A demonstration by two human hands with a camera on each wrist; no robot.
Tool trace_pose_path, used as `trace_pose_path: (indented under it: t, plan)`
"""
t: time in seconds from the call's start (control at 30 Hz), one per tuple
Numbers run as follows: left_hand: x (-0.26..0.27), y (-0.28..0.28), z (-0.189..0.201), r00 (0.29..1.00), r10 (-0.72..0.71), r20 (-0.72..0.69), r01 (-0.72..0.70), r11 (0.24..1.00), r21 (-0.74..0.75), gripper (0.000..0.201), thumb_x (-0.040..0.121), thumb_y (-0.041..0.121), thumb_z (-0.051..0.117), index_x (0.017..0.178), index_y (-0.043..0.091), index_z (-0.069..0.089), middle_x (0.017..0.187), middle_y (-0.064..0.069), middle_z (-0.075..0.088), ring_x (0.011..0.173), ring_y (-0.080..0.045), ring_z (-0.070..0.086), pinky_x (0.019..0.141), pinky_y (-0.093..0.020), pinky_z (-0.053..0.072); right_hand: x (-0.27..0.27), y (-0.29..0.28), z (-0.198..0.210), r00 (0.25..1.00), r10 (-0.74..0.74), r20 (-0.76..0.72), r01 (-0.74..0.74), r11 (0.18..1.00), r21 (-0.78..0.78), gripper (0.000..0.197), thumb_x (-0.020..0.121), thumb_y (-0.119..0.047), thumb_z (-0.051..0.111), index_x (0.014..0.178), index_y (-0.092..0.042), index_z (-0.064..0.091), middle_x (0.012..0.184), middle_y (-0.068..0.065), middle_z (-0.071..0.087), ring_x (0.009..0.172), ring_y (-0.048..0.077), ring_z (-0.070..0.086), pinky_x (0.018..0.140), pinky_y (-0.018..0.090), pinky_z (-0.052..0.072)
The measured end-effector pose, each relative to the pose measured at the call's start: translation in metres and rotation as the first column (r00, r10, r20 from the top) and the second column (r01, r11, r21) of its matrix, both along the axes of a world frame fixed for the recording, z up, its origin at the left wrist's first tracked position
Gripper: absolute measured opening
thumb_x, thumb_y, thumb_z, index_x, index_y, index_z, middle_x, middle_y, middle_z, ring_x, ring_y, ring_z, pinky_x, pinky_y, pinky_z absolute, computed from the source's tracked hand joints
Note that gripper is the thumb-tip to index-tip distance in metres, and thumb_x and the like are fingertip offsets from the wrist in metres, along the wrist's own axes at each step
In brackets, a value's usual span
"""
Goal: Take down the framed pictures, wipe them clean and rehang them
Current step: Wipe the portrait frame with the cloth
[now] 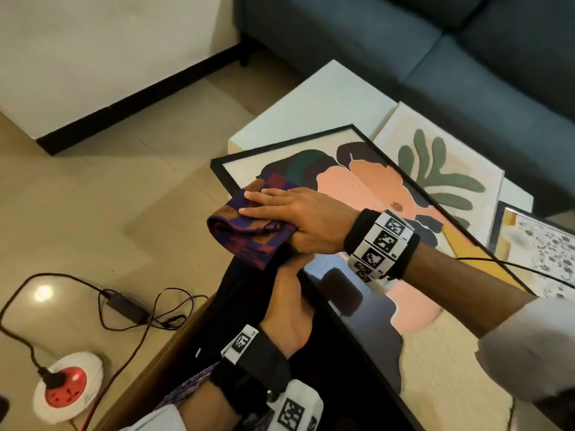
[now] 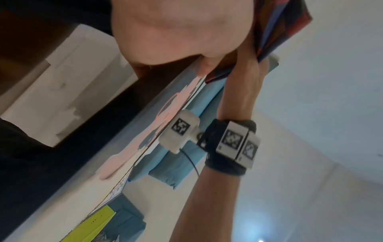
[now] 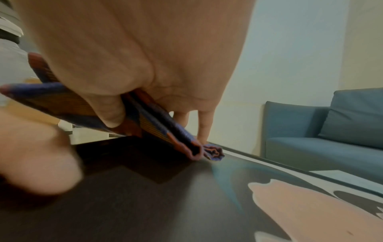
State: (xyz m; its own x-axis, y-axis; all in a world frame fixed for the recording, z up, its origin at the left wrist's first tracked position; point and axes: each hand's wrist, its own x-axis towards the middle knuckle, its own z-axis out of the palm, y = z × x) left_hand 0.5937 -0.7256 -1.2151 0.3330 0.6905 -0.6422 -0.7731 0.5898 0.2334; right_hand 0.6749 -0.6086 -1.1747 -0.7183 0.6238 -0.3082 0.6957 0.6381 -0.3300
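Diagonally, long black-framed picture [image 1: 357, 194] under right hand [image 1: 298, 219] with cloth [image 1: 245, 231].

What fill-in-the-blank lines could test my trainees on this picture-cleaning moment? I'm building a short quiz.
1. The right hand presses a folded ____ against the black-framed picture.
2. The left hand grips that picture's ____ edge.
3. Behind the table stands a blue ____.
4. The picture with the green leaf lies partly ____ the black-framed one.

Missing words: cloth; left; sofa; under
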Motion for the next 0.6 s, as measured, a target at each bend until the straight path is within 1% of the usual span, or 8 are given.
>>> trace_pose_path:
  t: [0.07,0.13,0.17,0.23,0.33,0.4,0.5,0.6]
  plan:
    - [-0.002,0.001,0.011,0.997,-0.068,-0.021,0.068,0.997,-0.031,0.029,0.091,0.014,0.062,0.073,0.000,0.080,0.065,-0.010,0.074,0.056,-0.016,0.074,0.067,-0.034,0.052,-0.011,0.016,-0.004,1.000,0.001,0.009,-0.001,0.999,0.034,0.075,0.090,-0.019,0.054,0.159,-0.032,0.028,0.168,-0.002,0.020,0.154,0.023,0.021,0.121,0.052,0.025]
    - [-0.004,-0.001,0.003,0.997,-0.050,-0.055,0.047,0.998,-0.050,0.043,0.095,0.008,0.057,0.058,0.006,0.079,0.063,-0.007,0.074,0.053,-0.014,0.072,0.059,-0.028,0.054,-0.022,0.032,-0.009,1.000,-0.002,0.024,0.000,0.998,0.061,0.073,0.093,-0.023,0.051,0.160,-0.032,0.024,0.168,-0.001,0.018,0.154,0.025,0.020,0.120,0.055,0.024]
    - [-0.003,-0.003,0.009,0.997,-0.055,-0.054,0.052,0.997,-0.059,0.045,0.096,0.008,0.055,0.059,0.009,0.081,0.067,-0.007,0.076,0.057,-0.014,0.074,0.060,-0.027,0.055,-0.028,0.040,-0.012,0.999,-0.005,0.043,0.002,0.998,0.070,0.073,0.093,-0.026,0.048,0.161,-0.032,0.022,0.169,-0.001,0.016,0.155,0.026,0.019,0.121,0.056,0.023]
    - [-0.006,-0.004,0.006,0.995,-0.078,-0.060,0.073,0.993,-0.089,0.037,0.093,0.010,0.057,0.066,0.008,0.082,0.075,-0.010,0.077,0.063,-0.019,0.075,0.069,-0.033,0.053,-0.039,0.053,-0.015,0.997,-0.013,0.082,0.006,0.995,0.095,0.073,0.093,-0.031,0.043,0.161,-0.033,0.018,0.169,-0.002,0.014,0.155,0.026,0.017,0.122,0.055,0.019]
    - [-0.007,-0.005,0.007,0.994,-0.092,-0.054,0.086,0.989,-0.117,0.024,0.086,0.010,0.062,0.067,0.007,0.077,0.070,-0.010,0.073,0.057,-0.022,0.072,0.069,-0.035,0.049,-0.052,0.067,-0.017,0.993,-0.048,0.110,0.032,0.990,0.140,0.075,0.089,-0.040,0.036,0.161,-0.035,0.016,0.169,-0.003,0.014,0.155,0.024,0.015,0.122,0.053,0.013]
    - [-0.008,-0.005,0.005,0.995,-0.088,-0.043,0.082,0.989,-0.124,0.025,0.086,0.009,0.060,0.068,0.008,0.078,0.076,-0.012,0.074,0.061,-0.024,0.073,0.070,-0.036,0.050,-0.054,0.075,-0.017,0.989,-0.085,0.117,0.066,0.985,0.160,0.074,0.091,-0.039,0.040,0.161,-0.036,0.016,0.169,-0.004,0.015,0.155,0.022,0.015,0.123,0.053,0.010]
    - [-0.007,-0.006,0.007,0.997,-0.062,-0.037,0.055,0.985,-0.165,0.029,0.086,0.009,0.058,0.071,0.009,0.082,0.083,-0.014,0.078,0.067,-0.028,0.076,0.074,-0.038,0.050,-0.043,0.087,-0.020,0.978,-0.163,0.131,0.145,0.980,0.136,0.074,0.094,-0.032,0.047,0.161,-0.035,0.017,0.169,-0.004,0.015,0.155,0.022,0.014,0.124,0.055,0.009]
    - [-0.002,-0.009,0.017,0.997,0.019,-0.074,-0.036,0.970,-0.239,0.019,0.080,0.010,0.064,0.078,0.004,0.083,0.088,-0.016,0.079,0.073,-0.031,0.077,0.079,-0.040,0.055,-0.015,0.102,-0.024,0.952,-0.283,0.115,0.277,0.959,0.065,0.077,0.086,-0.038,0.037,0.160,-0.037,0.018,0.169,-0.005,0.015,0.156,0.021,0.012,0.124,0.055,0.007]
